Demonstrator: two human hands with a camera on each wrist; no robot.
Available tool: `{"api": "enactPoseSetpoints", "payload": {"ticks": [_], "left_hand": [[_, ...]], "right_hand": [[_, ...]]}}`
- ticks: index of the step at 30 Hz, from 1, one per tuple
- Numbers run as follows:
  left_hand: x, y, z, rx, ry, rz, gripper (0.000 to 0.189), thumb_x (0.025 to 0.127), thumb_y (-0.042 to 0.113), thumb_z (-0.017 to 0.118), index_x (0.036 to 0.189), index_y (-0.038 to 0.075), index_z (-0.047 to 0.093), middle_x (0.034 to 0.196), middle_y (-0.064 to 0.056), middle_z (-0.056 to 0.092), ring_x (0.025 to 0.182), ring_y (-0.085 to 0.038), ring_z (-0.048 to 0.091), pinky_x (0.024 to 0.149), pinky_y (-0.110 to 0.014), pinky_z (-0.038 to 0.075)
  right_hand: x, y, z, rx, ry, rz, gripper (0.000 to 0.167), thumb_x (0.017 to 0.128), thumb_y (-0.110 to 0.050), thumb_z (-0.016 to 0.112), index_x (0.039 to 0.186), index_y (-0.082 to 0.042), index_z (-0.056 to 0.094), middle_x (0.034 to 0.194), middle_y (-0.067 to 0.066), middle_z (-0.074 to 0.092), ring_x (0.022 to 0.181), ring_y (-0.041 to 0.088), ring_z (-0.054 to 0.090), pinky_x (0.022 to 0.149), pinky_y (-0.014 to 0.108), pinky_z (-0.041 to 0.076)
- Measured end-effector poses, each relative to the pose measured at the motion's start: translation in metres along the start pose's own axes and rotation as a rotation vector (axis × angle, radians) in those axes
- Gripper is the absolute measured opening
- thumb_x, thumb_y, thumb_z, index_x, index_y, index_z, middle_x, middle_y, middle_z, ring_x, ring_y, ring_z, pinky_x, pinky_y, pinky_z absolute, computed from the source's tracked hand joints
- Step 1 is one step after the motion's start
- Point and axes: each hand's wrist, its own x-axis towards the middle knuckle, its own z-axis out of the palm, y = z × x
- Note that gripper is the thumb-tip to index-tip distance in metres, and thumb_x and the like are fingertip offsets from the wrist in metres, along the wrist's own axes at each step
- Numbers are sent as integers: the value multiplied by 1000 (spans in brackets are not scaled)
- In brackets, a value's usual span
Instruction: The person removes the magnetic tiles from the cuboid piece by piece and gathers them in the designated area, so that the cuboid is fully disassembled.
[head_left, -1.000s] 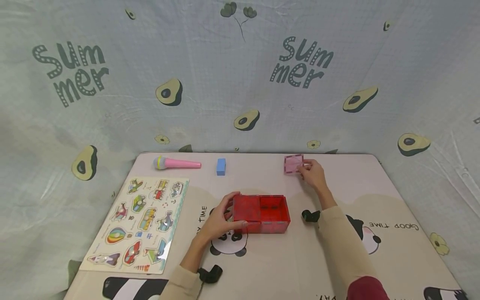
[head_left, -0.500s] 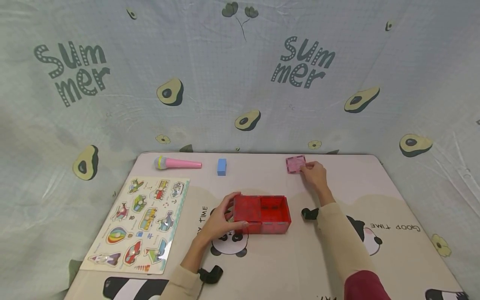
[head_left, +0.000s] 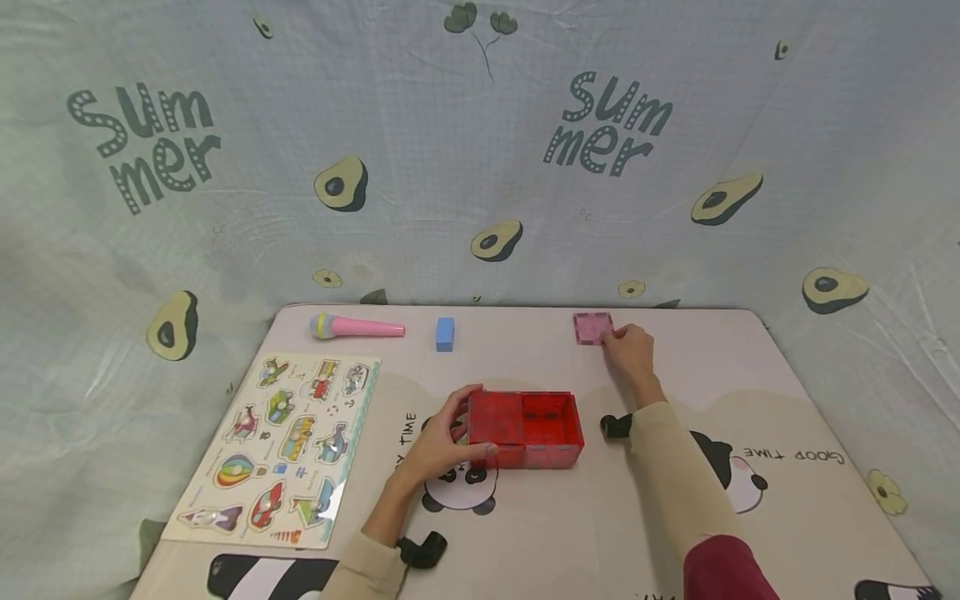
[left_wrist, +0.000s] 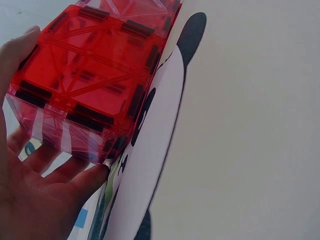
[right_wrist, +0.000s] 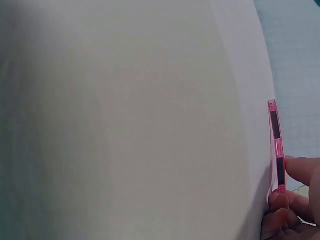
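A box built of red see-through magnetic tiles (head_left: 497,417) sits mid-table, with its left half covered and its right half uncovered. My left hand (head_left: 438,450) grips its left end, thumb along the near side. In the left wrist view, the thumb and fingers (left_wrist: 80,185) lie around that end of the tile box (left_wrist: 90,60). Farther back on the right, my right hand (head_left: 632,354) pinches the right edge of a pink square magnetic tile (head_left: 589,327). The right wrist view has this pink tile (right_wrist: 276,137) edge-on, between thumb and fingers (right_wrist: 300,170), close to the table surface.
A wooden picture puzzle board (head_left: 288,450) lies at the left. Along the back are a pink toy microphone (head_left: 360,327) and a blue block (head_left: 445,334). A printed cloth (head_left: 405,167) hangs behind the table's back edge.
The pink tile has tipped flatter in my right hand, and its shape in the head view is lower. My left hand and the red box stay in place.
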Motion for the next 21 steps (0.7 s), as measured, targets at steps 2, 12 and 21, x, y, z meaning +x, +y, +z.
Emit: {"api": "enactPoseSetpoints", "payload": {"ticks": [2, 12, 21], "left_hand": [[0, 1, 0, -1, 0, 2, 91, 83, 16, 80, 157, 13, 27, 152, -8, 43, 140, -30, 45, 110, -30, 47], [1, 1, 1, -10, -6, 6, 91, 83, 16, 80, 157, 12, 26, 152, -9, 43, 139, -30, 45, 109, -34, 49], [0, 2, 0, -6, -1, -6, 92, 83, 17, 80, 157, 12, 26, 153, -9, 43, 139, -30, 45, 110, -33, 48]], "right_hand": [[0, -2, 0, -13, 4, -7, 41, 100, -29, 52, 113, 9, 61, 111, 27, 64, 98, 35, 58, 90, 49, 54], [0, -1, 1, -30, 29, -26, 42, 100, -29, 53, 113, 11, 58, 110, 28, 61, 99, 38, 56, 91, 52, 53], [-5, -8, -7, 19, 20, -13, 54, 101, -37, 51, 126, 10, 53, 120, 30, 60, 103, 38, 56, 96, 52, 53]]}}
